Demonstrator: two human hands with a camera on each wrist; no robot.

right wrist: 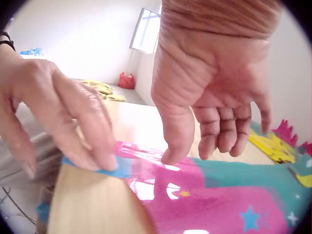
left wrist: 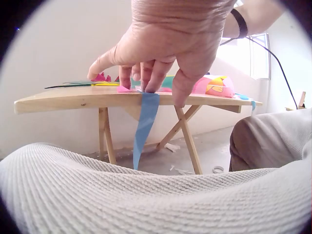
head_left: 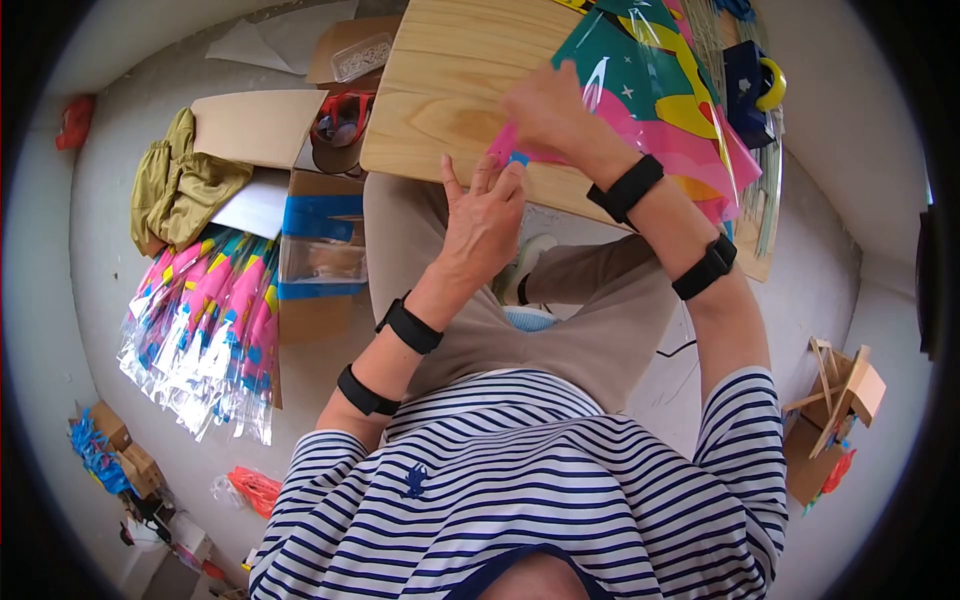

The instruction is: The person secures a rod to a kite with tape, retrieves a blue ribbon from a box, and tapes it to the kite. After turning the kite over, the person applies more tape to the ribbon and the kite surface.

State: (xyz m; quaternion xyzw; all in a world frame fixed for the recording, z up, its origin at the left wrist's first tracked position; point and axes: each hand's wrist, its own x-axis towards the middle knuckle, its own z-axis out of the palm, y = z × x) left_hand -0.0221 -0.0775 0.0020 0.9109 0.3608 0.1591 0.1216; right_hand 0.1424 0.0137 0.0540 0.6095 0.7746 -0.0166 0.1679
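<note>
A printed clear plastic sheet (head_left: 650,140) in pink, teal and yellow lies on a wooden table (head_left: 450,60). At its pink end, my left hand (head_left: 483,225) presses straight fingertips onto a blue strip (right wrist: 124,168) by the table edge. One end of that blue strip (left wrist: 147,124) hangs down over the edge in the left wrist view. My right hand (head_left: 555,115) is over the sheet, its fingers loosely bent and nothing between them. In the right wrist view its thumb overlaps the shiny pink part.
Thin sticks (head_left: 768,190) and a tape dispenser (head_left: 755,90) lie along the table's right side. Left of the table, a cardboard box (head_left: 255,125) stands near a pile of similar printed plastic pieces (head_left: 200,320). My knees are under the table's front edge.
</note>
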